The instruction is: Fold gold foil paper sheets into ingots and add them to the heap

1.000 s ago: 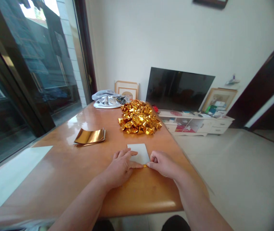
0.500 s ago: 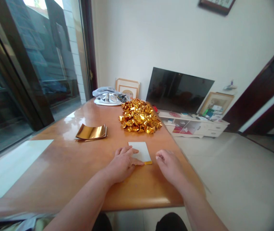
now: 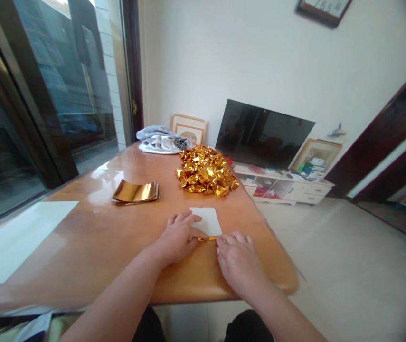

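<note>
A sheet of gold foil paper (image 3: 207, 220) lies white side up on the table, its near edge folded into a narrow gold strip. My left hand (image 3: 181, 235) rests on its left part, fingers spread and thumb on the strip. At the strip's right end is my right hand (image 3: 237, 259), its fingers closed together on the folded edge; what the fingertips do underneath is hidden. Beyond the hands lies a heap of folded gold foil pieces (image 3: 208, 173). Farther left sits a stack of gold foil sheets (image 3: 136, 191), curling up at its ends.
The wooden table (image 3: 117, 247) has a rounded front right corner. A large pale sheet (image 3: 28, 237) lies at its left side, and silvery grey cloth (image 3: 162, 141) is piled at the far end. A television (image 3: 263, 135) stands on a white cabinet (image 3: 295, 190) beyond.
My right hand has moved left and onto the right end of the folded edge, from beside the paper. The left hand stays on the sheet.
</note>
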A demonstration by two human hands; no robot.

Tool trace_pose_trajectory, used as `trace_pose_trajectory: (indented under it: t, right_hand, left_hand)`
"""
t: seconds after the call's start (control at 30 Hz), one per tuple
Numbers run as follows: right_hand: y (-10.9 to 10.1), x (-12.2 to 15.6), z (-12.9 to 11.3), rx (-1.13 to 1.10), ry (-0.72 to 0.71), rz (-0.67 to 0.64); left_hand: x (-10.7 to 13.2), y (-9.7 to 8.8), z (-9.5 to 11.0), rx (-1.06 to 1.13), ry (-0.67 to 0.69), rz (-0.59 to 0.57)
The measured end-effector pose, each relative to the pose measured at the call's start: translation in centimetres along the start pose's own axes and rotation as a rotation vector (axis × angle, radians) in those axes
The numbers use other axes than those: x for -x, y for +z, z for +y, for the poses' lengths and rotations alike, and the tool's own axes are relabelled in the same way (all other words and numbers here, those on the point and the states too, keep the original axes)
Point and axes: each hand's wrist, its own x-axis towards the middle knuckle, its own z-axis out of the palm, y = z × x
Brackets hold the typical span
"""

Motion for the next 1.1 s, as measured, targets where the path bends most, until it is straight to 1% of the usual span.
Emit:
trace_pose_trajectory:
  t: [0.1, 0.27, 0.73, 0.9, 1.1]
  right_hand:
    - [-0.2, -0.2, -0.4, 0.030, -0.010, -0.009]
    - [0.0, -0.4, -0.5, 0.052, -0.052, -0.015]
    - [0.7, -1.1, -1.6, 0.071, -0.138, -0.027]
    - [0.7, -1.3, -1.8, 0.065, -0.122, -0.040]
    - [1.0, -1.5, -2.5, 0.082, -0.184, -0.032]
  left_hand:
    - [0.2, -0.1, -0.3, -0.012, -0.020, 0.010]
    - [0.2, -0.2, -0.6, -0.005, -0.035, 0.020]
    - [0.1, -0.2, -0.3, 0.009, -0.058, 0.029]
    - [0.1, -0.5, -0.3, 0.013, -0.076, 0.037]
    - [0.2, -0.6, -0.3, 0.025, -0.082, 0.043]
